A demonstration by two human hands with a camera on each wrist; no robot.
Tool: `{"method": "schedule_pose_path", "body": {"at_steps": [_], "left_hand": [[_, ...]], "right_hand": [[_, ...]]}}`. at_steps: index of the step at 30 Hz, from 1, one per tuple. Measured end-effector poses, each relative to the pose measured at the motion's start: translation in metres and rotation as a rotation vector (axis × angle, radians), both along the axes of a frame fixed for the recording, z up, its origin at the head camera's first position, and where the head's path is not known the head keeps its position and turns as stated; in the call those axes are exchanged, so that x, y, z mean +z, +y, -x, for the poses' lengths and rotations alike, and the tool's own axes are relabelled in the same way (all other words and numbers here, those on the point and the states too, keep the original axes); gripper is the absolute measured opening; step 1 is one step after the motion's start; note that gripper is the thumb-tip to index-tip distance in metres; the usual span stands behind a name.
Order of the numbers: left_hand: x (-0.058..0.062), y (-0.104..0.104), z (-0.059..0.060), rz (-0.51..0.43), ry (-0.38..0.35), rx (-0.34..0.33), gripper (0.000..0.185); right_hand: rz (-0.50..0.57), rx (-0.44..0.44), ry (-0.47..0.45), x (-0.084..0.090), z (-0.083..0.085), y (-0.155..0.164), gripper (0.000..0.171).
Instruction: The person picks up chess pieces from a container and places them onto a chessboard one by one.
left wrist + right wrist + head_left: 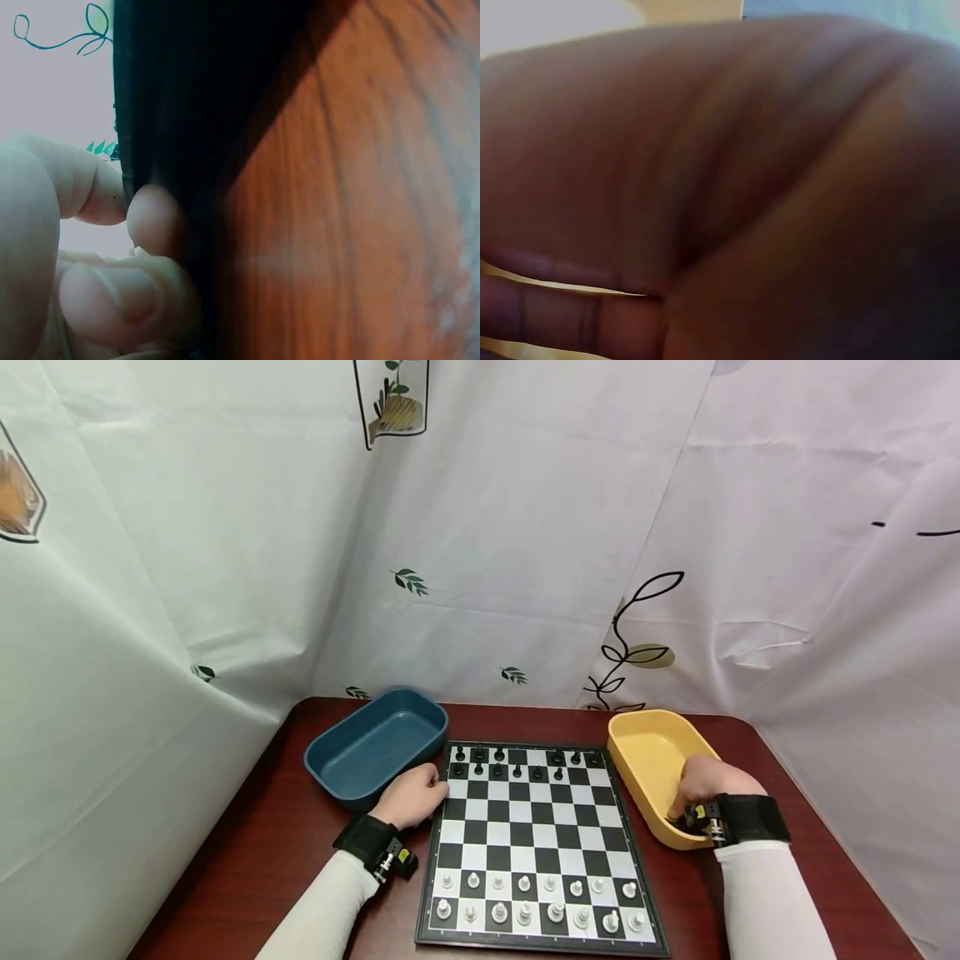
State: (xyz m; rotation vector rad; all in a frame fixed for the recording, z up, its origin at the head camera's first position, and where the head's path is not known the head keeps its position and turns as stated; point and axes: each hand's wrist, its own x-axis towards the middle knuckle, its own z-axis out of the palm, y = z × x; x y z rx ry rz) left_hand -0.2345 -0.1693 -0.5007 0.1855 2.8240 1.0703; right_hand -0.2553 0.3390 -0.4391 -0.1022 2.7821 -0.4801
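Note:
A black-and-white chessboard lies on the table, white chess pieces on its near rows and black chess pieces on its far rows. At the board's left edge is my left hand; the left wrist view shows its curled fingers and thumb pinching the dark rim. My right hand reaches down into a yellow tray, over small black pieces at its near end. Its fingertips are hidden, and in the right wrist view the palm covers most of the picture.
A blue tray stands at the back left, close behind my left hand. The dark red wooden table has rounded far corners. Patterned white cloth hangs behind it and along both sides.

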Motion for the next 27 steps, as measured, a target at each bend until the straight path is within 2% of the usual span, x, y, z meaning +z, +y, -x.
{"method": "schedule_pose_path", "body": {"at_steps": [11,19,27], "left_hand": [[-0.001,0.0,0.0,0.007,0.003,0.005,0.025],[-0.002,0.0,0.001,-0.001,0.007,-0.002,0.026],[-0.005,-0.001,0.003,0.003,0.005,0.003,0.024]], "right_hand": [[-0.028,0.059,0.001,0.0,0.0,-0.004,0.017],[0.029,0.208,0.058,-0.01,0.011,0.006,0.018],[0.106,0.097,0.029,-0.004,0.009,-0.003,0.015]]}}
